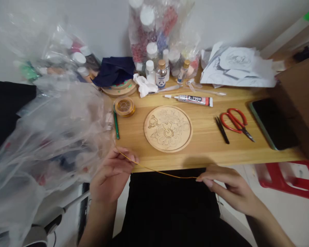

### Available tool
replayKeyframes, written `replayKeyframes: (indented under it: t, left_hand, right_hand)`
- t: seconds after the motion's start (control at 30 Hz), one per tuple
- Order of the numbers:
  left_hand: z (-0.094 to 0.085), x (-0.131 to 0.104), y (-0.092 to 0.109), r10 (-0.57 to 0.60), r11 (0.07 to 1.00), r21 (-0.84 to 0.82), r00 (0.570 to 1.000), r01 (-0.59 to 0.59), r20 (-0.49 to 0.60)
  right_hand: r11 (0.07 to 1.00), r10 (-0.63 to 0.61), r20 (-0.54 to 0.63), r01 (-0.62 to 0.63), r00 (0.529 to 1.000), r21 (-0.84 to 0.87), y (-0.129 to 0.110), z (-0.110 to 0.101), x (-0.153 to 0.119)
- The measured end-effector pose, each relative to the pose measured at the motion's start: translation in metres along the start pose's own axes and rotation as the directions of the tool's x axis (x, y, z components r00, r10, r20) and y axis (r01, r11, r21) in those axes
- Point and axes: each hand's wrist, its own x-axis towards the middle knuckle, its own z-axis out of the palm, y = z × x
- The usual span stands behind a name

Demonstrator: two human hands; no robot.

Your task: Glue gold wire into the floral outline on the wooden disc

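Observation:
A thin gold wire (164,173) runs in a shallow curve between my hands, over the table's front edge. My right hand (225,185) pinches its end between thumb and fingertips. On the left, the wire passes over the curled fingers of my left hand (114,173), which holds it loosely, palm turned inward. Beyond the hands lies a round wooden board (168,145) with a line drawing of flowers; parts of the outline are edged in gold. A spool of gold wire (124,106) rests behind my left hand, beside a green pencil (116,125).
Black tweezers (221,130), red-handled scissors (235,121) and a phone (273,123) lie on the right. A B-7000 glue tube (195,100) is behind the board, near small bottles (161,75). Plastic bags (67,120) crowd the left; printed papers (237,67) lie at back right.

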Motion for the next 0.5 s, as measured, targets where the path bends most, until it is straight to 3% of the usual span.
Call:
replayKeyframes:
  t: [0.13,0.3,0.37,0.5]
  left_hand:
    - [0.007,0.0,-0.001,-0.039,0.999,-0.034,0.999,0.038,-0.016]
    - [0.008,0.004,-0.005,-0.039,0.998,-0.06,0.997,0.036,-0.061]
    - [0.005,0.004,-0.008,-0.024,1.0,0.01,0.996,0.025,-0.086]
    - [-0.003,0.002,-0.017,0.117,0.929,0.366,0.984,-0.059,-0.136]
  right_hand:
    - [0.98,0.165,0.062,-0.17,0.984,0.1,0.008,-0.021,-0.009]
    - [0.916,0.371,-0.037,-0.359,0.928,0.179,0.025,-0.043,-0.033]
    - [0.859,0.488,-0.129,-0.449,0.863,0.248,0.032,-0.05,-0.045]
    - [0.728,0.672,-0.331,-0.508,0.663,0.46,0.043,-0.06,-0.058]
